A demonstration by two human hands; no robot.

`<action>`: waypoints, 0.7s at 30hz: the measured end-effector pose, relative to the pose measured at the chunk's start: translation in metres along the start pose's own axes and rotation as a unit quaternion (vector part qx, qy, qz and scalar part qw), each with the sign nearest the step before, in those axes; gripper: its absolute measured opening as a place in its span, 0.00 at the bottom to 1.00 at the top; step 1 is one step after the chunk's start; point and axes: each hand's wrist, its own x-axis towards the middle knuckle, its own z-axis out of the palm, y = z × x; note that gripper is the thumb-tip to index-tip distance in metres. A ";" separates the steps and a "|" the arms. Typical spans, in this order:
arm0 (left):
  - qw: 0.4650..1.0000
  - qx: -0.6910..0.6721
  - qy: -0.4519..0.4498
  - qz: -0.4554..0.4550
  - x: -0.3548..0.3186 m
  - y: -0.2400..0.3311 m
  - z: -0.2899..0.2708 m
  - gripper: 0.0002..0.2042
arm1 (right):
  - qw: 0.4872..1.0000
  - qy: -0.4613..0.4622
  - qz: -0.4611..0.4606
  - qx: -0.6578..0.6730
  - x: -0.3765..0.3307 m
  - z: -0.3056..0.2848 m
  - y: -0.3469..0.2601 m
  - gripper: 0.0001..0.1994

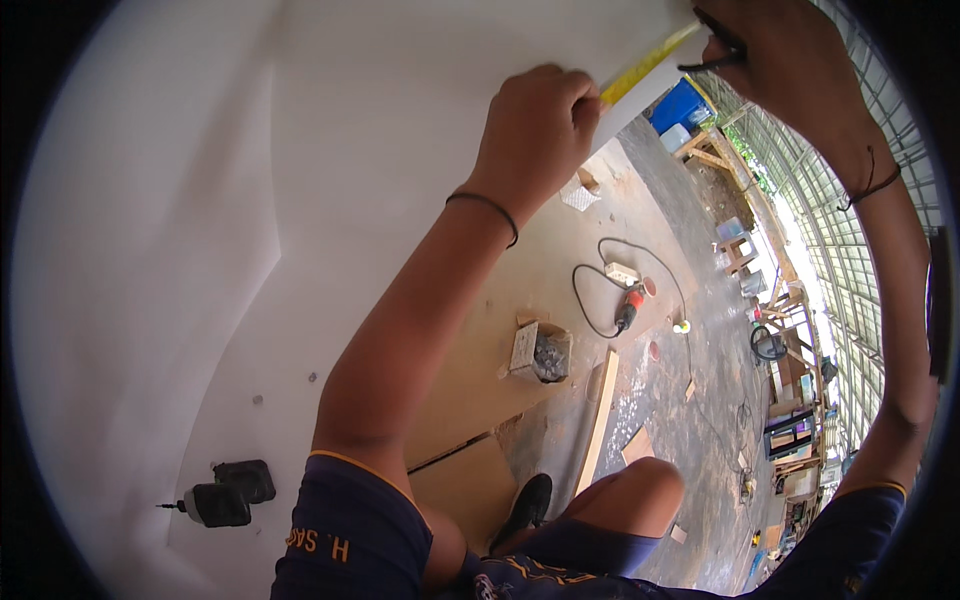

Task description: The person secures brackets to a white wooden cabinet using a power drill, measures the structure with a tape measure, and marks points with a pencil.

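I'm watching the left hand [540, 120] pinching the yellow tape [650, 67] at far centre; its fingers are curling in tight, with no gap showing between thumb and fist. The right hand [785, 70] is sitting far right, fingers bending round a black item [722, 48]; I'm not making out what it is, and the fingertips are partly hiding. Tape is spanning the two hands, slanting farther off to the right, running along the edge of the white panel [400, 100]. Drill [225, 495] is lying near left on the white surface, bit pointing left. Past the left forearm, a brown sheet [470, 300] is covering part of the floor [700, 380], with an open box [541, 352] of small grey pieces standing on it. Right of that, a red-and-black power tool [630, 308] is lying beside a power strip [622, 272]. A wood strip [598, 425] is lying nearer, and a blue bin [682, 105] is standing far right.
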 end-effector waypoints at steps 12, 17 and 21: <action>0.988 -0.124 0.013 0.095 0.054 0.035 0.010 0.05 | 0.993 0.104 -0.024 -0.055 -0.005 0.011 -0.034 0.08; 0.995 -0.060 -0.058 0.052 0.030 0.023 0.000 0.06 | 0.996 0.081 -0.047 -0.006 -0.015 0.010 -0.029 0.08; 0.978 0.037 -0.178 -0.098 -0.022 0.003 -0.028 0.11 | 0.996 0.069 -0.045 -0.030 -0.028 0.013 0.004 0.05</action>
